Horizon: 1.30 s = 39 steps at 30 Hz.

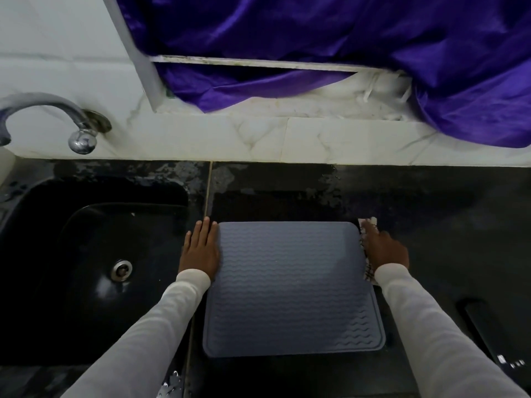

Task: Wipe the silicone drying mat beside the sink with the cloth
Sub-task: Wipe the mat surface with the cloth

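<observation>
Silicone drying mat (293, 285) lay flat on the dark counter (445, 214), just to the right of the black sink (94, 254). It was grey-blue, rectangular with rounded corners, and carried a wavy ribbed pattern inside a raised border. Its left edge ran close to the seam between sink surround and counter.

Left hand (201, 251) rested flat at the mat's far left edge, fingers straight and together, pointing away from the person, palm down and holding nothing. Right hand (383, 249) sat at the mat's far right edge, on top of the cloth (368, 225), a white piece with dark check lines. Cloth showed beyond the fingertips and along the wrist side of the hand. Whether the fingers curled round the cloth or merely pressed it down could not be told. Both arms wore white sleeves (149, 328).

Chrome tap (57, 122) stood on the white marbled ledge above the sink's far left. Drain fitting (122, 270) was visible in the basin. Purple fabric (344, 38) hung over the wall opening behind the counter. Pale, patchy marks showed on the counter beyond the mat.
</observation>
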Motion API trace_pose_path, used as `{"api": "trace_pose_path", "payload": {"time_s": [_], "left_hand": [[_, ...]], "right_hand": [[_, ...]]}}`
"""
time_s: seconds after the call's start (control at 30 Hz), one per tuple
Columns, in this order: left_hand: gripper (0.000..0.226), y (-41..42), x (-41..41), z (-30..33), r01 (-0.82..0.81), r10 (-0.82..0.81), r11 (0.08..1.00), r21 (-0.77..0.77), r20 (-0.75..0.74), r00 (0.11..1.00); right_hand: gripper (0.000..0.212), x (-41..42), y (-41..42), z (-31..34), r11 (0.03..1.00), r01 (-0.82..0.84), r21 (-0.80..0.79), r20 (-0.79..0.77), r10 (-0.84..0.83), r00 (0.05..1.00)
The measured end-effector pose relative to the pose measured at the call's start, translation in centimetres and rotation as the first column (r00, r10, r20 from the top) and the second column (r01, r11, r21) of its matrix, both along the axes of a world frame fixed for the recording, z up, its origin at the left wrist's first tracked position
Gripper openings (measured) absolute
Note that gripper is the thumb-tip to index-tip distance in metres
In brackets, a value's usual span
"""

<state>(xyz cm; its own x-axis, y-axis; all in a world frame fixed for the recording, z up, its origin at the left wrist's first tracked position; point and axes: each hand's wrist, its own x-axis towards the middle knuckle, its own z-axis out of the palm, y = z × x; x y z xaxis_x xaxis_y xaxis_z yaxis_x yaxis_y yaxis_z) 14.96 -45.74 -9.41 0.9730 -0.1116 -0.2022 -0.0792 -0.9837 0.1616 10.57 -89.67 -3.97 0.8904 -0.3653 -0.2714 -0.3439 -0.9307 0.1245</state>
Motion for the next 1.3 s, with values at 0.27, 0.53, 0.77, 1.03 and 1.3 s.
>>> {"api": "trace_pose_path", "payload": {"time_s": [0.27,0.53,0.77,1.03,1.3], "left_hand": [[0.057,-0.5,0.0,1.4,0.006,-0.006,1.0,0.0,-0.019,1.0],[0.056,-1.0,-0.6,2.1,-0.05,0.047,0.996,-0.078,-0.033,0.998],[0.054,-0.7,-1.2,2.6,-0.029,0.027,0.999,-0.044,-0.059,0.998],[0.053,-0.6,-0.9,2.9,-0.017,0.014,0.999,-0.037,-0.077,0.997],[0.055,-0.9,-1.0,3.1,-0.08,0.07,0.991,-0.104,-0.098,0.993]], "right_hand": [[0.051,-5.8,1.2,5.1,0.916,-0.251,0.312,0.338,0.14,0.931],[0.06,-15.2,14.7,6.1,0.428,-0.657,0.621,0.329,0.618,0.714],[0.05,-18.6,23.7,1.2,0.169,-0.96,0.222,0.355,0.903,0.241],[0.048,-18.6,23.2,-2.0,0.186,-0.959,0.213,0.242,0.941,0.236],[0.055,-18.7,21.3,0.1,0.432,-0.797,0.423,0.428,0.68,0.595]]}}
